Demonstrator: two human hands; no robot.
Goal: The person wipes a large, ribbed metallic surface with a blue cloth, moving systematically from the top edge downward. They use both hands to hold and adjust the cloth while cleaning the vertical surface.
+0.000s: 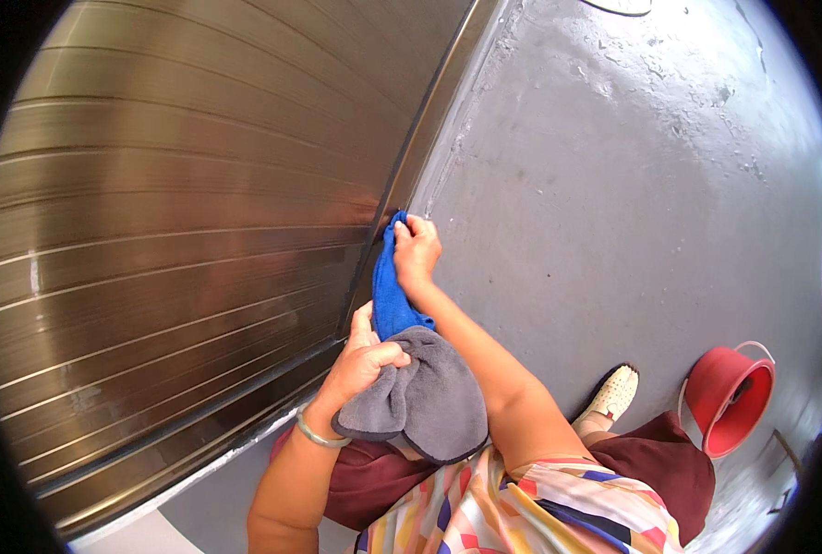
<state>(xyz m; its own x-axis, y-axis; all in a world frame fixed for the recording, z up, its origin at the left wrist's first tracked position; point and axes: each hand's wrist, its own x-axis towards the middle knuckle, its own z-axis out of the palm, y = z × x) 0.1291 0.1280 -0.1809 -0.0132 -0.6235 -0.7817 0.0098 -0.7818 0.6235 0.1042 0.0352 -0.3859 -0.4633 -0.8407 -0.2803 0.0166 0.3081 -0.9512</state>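
A plush cloth stretches between my two hands, blue on the upper length [392, 295] and grey with a dark edge on the hanging part [441, 399]. I cannot tell whether it is one two-sided cloth or two lying together. My left hand [354, 369], with a bangle on its wrist, grips the grey part, thumb on top. Farther off, my right hand [417, 251] is closed on the blue end, pressing it at the edge of the brown metal frame [404, 180]. Part of the right fingers is hidden.
A large, shiny brown ribbed panel [180, 212] fills the left side. Grey painted floor [559, 222] runs along its right. A red bucket [707, 388] with a pale handle lies tilted or stands at the lower right, a dark thing inside. My pale shoe [617, 392] is nearby.
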